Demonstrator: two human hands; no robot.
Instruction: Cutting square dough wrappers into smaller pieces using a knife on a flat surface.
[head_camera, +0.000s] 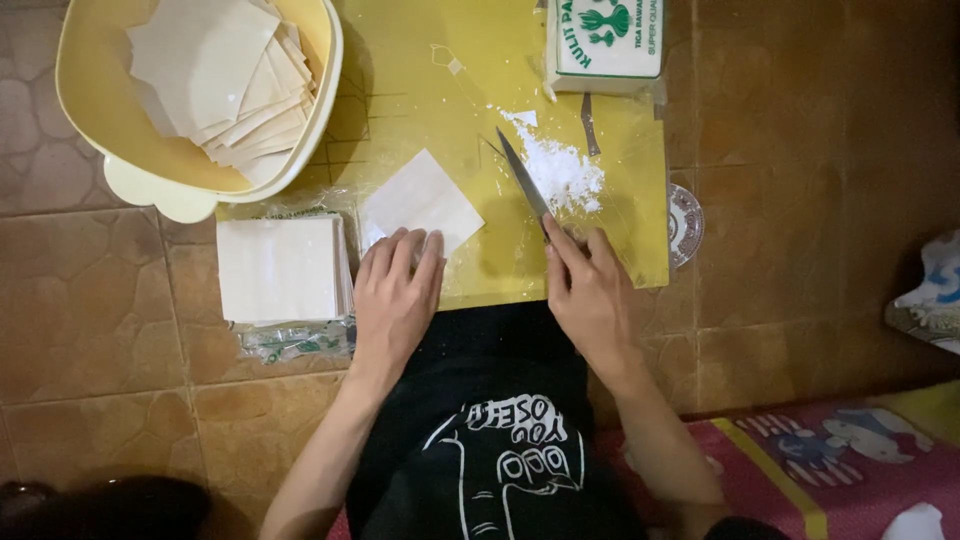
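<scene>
My left hand (395, 295) lies flat on the near corner of a square white dough wrapper (420, 200) on the yellow cutting board (440, 100), fingers together and pressing down. My right hand (590, 295) grips the handle of a knife (523, 175), whose blade points away over the board beside a patch of white flour (565, 175). The knife sits to the right of the wrapper, not touching it.
A yellow bowl (90, 150) with several cut wrappers stands at the top left. A stack of white wrappers (280, 268) on plastic lies left of my left hand. A packaged wrapper block (605, 40) sits at the board's far edge. A small patterned dish (686, 225) lies right of the board.
</scene>
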